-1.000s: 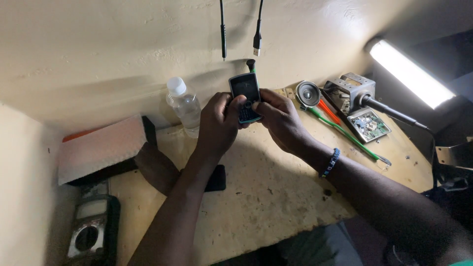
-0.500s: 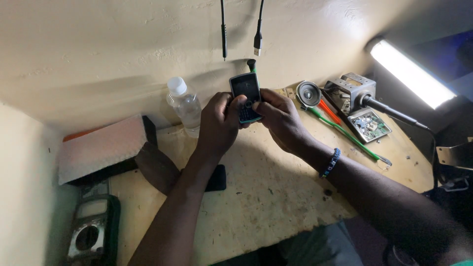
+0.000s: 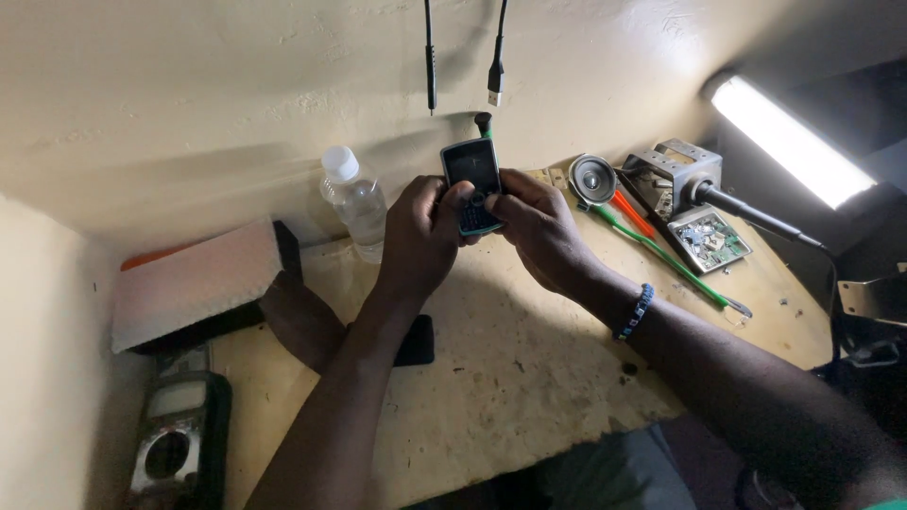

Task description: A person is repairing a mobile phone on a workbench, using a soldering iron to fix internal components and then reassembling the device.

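A small dark keypad phone [image 3: 472,179] with a blank screen is held upright above the wooden bench [image 3: 529,378], near the wall. My left hand [image 3: 420,236] wraps its left side, thumb on the keypad. My right hand [image 3: 539,227] grips its right side and lower edge; a beaded bracelet [image 3: 635,312] sits on that wrist. Both hands are closed around the phone.
A clear plastic bottle [image 3: 355,200] stands left of the hands. A flat black phone [image 3: 416,340] lies under my left forearm. A multimeter [image 3: 175,444] and a pink box [image 3: 194,283] are at left. At right lie a small speaker [image 3: 592,178], a soldering iron stand [image 3: 675,170], a circuit board [image 3: 709,241] and screwdrivers [image 3: 652,241]. Two cables [image 3: 496,57] hang on the wall.
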